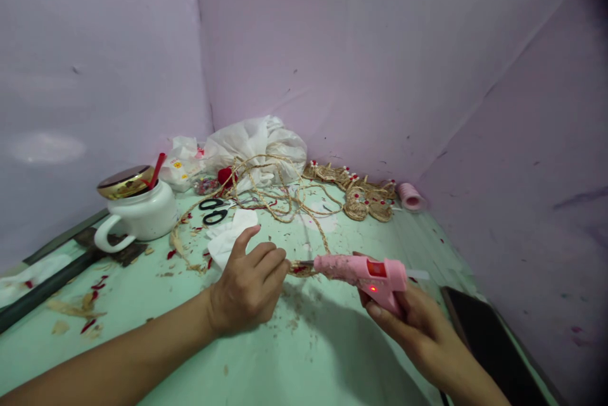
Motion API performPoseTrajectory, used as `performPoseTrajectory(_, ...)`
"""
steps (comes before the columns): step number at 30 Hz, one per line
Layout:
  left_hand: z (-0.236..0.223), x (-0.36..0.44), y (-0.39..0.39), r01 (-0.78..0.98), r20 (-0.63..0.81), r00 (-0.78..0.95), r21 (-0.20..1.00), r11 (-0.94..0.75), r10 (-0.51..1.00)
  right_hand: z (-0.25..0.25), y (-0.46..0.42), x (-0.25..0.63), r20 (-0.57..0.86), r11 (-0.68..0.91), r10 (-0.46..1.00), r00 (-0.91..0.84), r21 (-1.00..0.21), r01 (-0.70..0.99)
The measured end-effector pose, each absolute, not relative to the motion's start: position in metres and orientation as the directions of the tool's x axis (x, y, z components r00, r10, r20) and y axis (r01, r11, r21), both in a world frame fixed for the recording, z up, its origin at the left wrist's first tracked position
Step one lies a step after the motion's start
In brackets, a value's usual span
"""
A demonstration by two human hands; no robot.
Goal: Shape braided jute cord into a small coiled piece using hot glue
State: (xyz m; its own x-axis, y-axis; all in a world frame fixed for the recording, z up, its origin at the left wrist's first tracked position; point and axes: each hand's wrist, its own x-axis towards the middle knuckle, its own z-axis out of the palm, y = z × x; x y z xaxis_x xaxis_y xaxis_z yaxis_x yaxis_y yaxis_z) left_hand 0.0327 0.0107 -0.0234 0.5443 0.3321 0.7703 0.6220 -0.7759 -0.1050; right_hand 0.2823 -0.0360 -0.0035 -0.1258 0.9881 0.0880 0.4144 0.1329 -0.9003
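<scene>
In my right hand (408,317) is a pink hot glue gun (358,273), its red light lit and a clear glue stick (418,274) poking from the back. The nozzle points left, close to a small braided straw piece (301,270). My left hand (254,279) is closed around the near end of that piece, thumb raised; the fingers partly hide it. From the piece a straw braid (325,235) runs back to a loose tangle of braided cord (280,203). White tissue (232,238) lies just behind my left hand.
Black-handled scissors (215,211) lie near a white mug (142,213) with a gold lid. Behind are a plastic bag (261,146), finished straw ornaments (363,200) and a pink spool (411,197). A hammer (61,273) lies left, a dark phone-like slab (491,342) right.
</scene>
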Motion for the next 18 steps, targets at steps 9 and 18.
performPoseTrajectory(9, -0.026, 0.031, 0.011, 0.626, 0.759, 0.455, 0.101, -0.774, 0.467, -0.007, -0.020, 0.296, 0.043, 0.059, 0.933, 0.356, -0.998, -0.032)
performPoseTrajectory(18, -0.027, 0.028, 0.006, 0.557, 0.662, 0.482, 0.273, -0.784, 0.573, -0.030, -0.002, 0.312, -0.142, -0.269, 0.890, 0.433, -0.930, 0.249)
